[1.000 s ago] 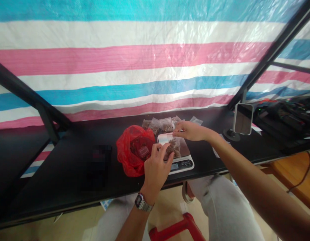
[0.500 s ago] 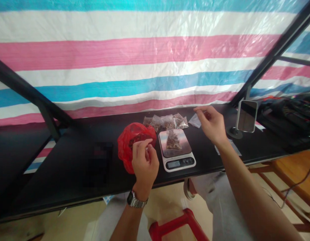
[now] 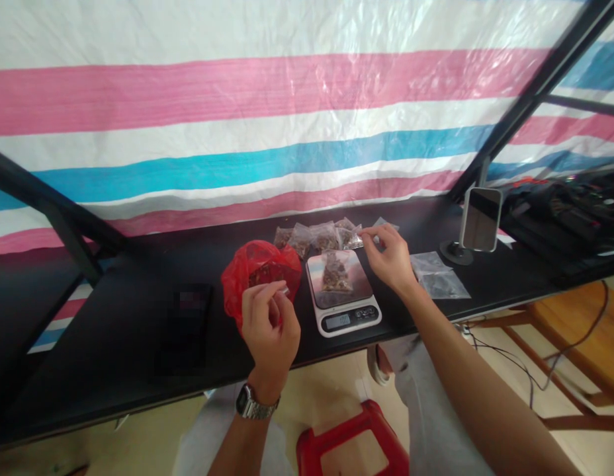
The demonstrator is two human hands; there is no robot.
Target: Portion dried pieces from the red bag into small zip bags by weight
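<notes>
My left hand, its fingers curled in a pinch, is over the near edge of an open red plastic bag with brown dried bits inside. A small pale, shiny piece shows at its fingertips; its kind is unclear. A white kitchen scale with a lit display carries a clear bag of dried bits. Right of the scale, my right hand has thumb and forefinger drawn together beside several filled clear bags; anything in that pinch is too small to make out. Behind it lies a clear bag, partly hidden.
Flat clear bags lie right of my right forearm. A phone-like device on a round stand is beyond them, with dark gear at far right. A blurred dark object lies left. Below are a red stool and a wooden chair.
My right hand has moved left and slightly nearer, from the clear bag at the back toward the scale and filled bags. My left hand stays by the red bag. The camera view has shifted slightly.
</notes>
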